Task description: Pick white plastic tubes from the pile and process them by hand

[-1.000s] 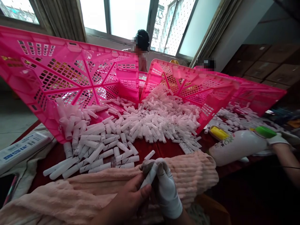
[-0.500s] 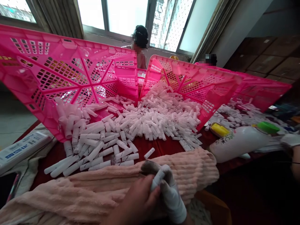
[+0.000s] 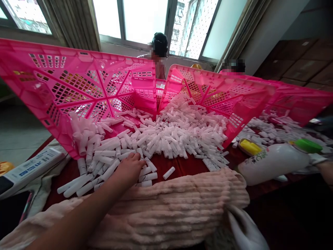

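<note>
Tubes (image 3: 166, 139): white, heaped on red cloth (image 3: 182, 166) just beyond towel (image 3: 182, 208); axes mixed.
L hand (image 3: 130, 170): bare, forearm across towel, hand at pile's near edge; fingers bent, close tog., tips on tubes. Can't tell if one's gripped.
R hand (image 3: 249, 232): gloved, low at towel's R end, well apart from pile; fingers part-curled, tips dim. Can't tell if it holds anything.
Nearer hand: L, by far.
Axis: of tubes just R of L hand, a few run approx. along towel's length, one slants across.
Lone tube (image 3: 169, 173): apart from pile, just beyond towel; slanted, R end farther from towel.
L basket (image 3: 144, 100): pink, on its side beyond towel, mouth facing it; tubes in it & spread out front.
Mid basket (image 3: 177, 77): ditto, tall heap.
R basket (image 3: 296, 104): beyond towel, off to R; tubes in front.
Dish (image 3: 241, 146): yellow block (image 3: 250, 147) in it, beyond towel's R end.
Bottle (image 3: 275, 163): on its side by towel's R end, green cap (image 3: 309, 146) pointing away.
Co-worker's hand (image 3: 326, 170): well R of towel, partly cut off.
</note>
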A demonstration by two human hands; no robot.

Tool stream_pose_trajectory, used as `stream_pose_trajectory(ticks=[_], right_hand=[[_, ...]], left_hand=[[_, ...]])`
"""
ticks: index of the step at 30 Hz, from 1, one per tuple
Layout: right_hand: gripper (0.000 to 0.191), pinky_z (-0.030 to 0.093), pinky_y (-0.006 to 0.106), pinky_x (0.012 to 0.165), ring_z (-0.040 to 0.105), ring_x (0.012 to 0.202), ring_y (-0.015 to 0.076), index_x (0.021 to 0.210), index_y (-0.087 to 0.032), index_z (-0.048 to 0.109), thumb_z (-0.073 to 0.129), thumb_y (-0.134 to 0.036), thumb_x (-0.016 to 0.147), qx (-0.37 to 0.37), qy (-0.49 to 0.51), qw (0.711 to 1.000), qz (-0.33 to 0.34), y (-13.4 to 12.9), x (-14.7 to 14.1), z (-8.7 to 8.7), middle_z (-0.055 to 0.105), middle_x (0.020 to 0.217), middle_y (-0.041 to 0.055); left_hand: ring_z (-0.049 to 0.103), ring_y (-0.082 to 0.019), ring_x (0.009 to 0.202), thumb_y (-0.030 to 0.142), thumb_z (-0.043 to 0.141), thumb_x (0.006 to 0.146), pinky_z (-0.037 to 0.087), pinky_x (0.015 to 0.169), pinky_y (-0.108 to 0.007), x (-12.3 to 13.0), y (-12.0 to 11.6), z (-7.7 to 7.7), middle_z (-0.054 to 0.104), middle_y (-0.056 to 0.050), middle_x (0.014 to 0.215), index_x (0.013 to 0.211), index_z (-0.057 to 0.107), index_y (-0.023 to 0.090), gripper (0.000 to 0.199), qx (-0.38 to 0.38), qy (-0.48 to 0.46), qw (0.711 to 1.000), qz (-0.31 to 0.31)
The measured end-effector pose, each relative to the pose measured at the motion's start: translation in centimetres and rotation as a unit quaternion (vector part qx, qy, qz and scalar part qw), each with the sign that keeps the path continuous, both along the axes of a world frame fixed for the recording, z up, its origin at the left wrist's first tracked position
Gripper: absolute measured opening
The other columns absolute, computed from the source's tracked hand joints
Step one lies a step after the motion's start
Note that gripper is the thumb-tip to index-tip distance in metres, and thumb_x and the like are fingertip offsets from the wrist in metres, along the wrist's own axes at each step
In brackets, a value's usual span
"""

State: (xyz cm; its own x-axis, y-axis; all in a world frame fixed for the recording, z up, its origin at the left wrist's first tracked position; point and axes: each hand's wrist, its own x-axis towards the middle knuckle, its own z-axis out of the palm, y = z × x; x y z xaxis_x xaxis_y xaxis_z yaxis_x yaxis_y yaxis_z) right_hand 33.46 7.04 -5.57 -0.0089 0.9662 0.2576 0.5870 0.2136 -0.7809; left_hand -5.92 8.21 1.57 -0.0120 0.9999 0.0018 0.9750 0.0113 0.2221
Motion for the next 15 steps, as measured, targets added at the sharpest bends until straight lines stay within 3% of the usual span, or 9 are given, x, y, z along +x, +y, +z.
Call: stream_pose_trajectory(ticks=[2, 4, 5, 7, 9, 12, 14, 15], right_hand=[[0.036, 0.048, 0.035, 0.092, 0.051, 0.104, 0.0293, 0.102, -0.017, 0.067, 0.049, -0.046, 0.091, 0.052, 0.014, 0.991, 0.121, 2.6, -5.9, 2.3, 0.051, 0.112, 0.0089], [0.029, 0.042, 0.031, 0.099, 0.046, 0.111, 0.0259, 0.109, -0.014, 0.065, 0.045, -0.026, 0.091, 0.028, -0.063, 0.967, 0.247, 5.3, -12.0, 3.9, 0.046, 0.119, 0.0098], [0.024, 0.038, 0.03, 0.101, 0.044, 0.112, 0.025, 0.105, -0.014, 0.066, 0.05, -0.016, 0.087, -0.005, -0.121, 0.954, 0.273, 6.5, -14.7, 4.3, 0.046, 0.119, 0.0092], [0.009, 0.04, 0.029, 0.097, 0.05, 0.1, 0.0254, 0.082, -0.012, 0.064, 0.06, -0.005, 0.079, -0.042, -0.162, 0.936, 0.309, 8.5, -18.4, 4.7, 0.053, 0.1, 0.0081], [0.015, 0.044, 0.027, 0.086, 0.054, 0.083, 0.0227, 0.07, -0.011, 0.057, 0.066, -0.002, 0.077, -0.063, -0.154, 0.929, 0.331, 9.4, -20.0, 4.6, 0.052, 0.08, 0.0046], [0.009, 0.047, 0.02, 0.07, 0.054, 0.071, 0.0169, 0.098, -0.012, 0.055, 0.06, -0.013, 0.09, -0.072, -0.09, 0.928, 0.355, 8.7, -19.7, 4.7, 0.052, 0.078, 0.002], [0.027, 0.045, 0.015, 0.057, 0.054, 0.067, 0.0153, 0.117, -0.014, 0.043, 0.054, -0.027, 0.096, -0.094, 0.068, 0.92, 0.375, 7.2, -19.2, 5.4, 0.052, 0.083, 0.0029], [0.033, 0.043, 0.013, 0.049, 0.053, 0.063, 0.0147, 0.119, -0.015, 0.039, 0.055, -0.034, 0.096, -0.115, 0.179, 0.901, 0.378, 6.2, -19.2, 5.8, 0.052, 0.084, 0.0034]], left_hand=[[0.055, -0.027, 0.1, 0.006, 0.049, 0.079, 0.045, 0.086, -0.038, -0.5, 0.7, 0.0, 0.063, -0.011, 0.095, 0.082, 0.071, 0.021, 0.027, 0.011, -0.013, 1.0, -0.003], [0.053, -0.027, 0.107, 0.011, 0.049, 0.082, 0.042, 0.092, -0.039, -0.7, 0.6, 0.2, 0.063, -0.01, 0.103, 0.088, 0.069, 0.021, 0.024, 0.031, -0.033, 0.999, 0.0], [0.053, -0.027, 0.11, 0.013, 0.048, 0.084, 0.041, 0.096, -0.04, -0.7, 0.3, 0.4, 0.063, -0.01, 0.108, 0.095, 0.068, 0.021, 0.024, 0.04, -0.046, 0.998, 0.004], [0.056, -0.025, 0.111, 0.018, 0.04, 0.09, 0.042, 0.097, -0.039, -0.3, -0.9, 0.5, 0.064, -0.01, 0.114, 0.111, 0.061, 0.018, 0.03, 0.054, -0.079, 0.995, 0.017], [0.061, -0.022, 0.105, 0.025, 0.032, 0.095, 0.047, 0.092, -0.035, 0.6, -2.8, 0.2, 0.066, -0.01, 0.113, 0.121, 0.053, 0.016, 0.035, 0.06, -0.113, 0.991, 0.031], [0.064, -0.021, 0.101, 0.036, 0.037, 0.094, 0.051, 0.087, -0.032, 2.4, -5.8, -0.5, 0.067, -0.01, 0.113, 0.123, 0.049, 0.018, 0.037, 0.059, -0.237, 0.969, 0.049], [0.064, -0.022, 0.094, 0.04, 0.044, 0.091, 0.051, 0.084, -0.032, 3.7, -7.4, -0.8, 0.069, -0.008, 0.104, 0.115, 0.054, 0.02, 0.033, 0.046, -0.336, 0.939, 0.05], [0.064, -0.022, 0.092, 0.04, 0.046, 0.09, 0.051, 0.083, -0.032, 4.3, -7.9, -0.9, 0.069, -0.007, 0.1, 0.111, 0.056, 0.021, 0.03, 0.039, -0.377, 0.924, 0.044]])
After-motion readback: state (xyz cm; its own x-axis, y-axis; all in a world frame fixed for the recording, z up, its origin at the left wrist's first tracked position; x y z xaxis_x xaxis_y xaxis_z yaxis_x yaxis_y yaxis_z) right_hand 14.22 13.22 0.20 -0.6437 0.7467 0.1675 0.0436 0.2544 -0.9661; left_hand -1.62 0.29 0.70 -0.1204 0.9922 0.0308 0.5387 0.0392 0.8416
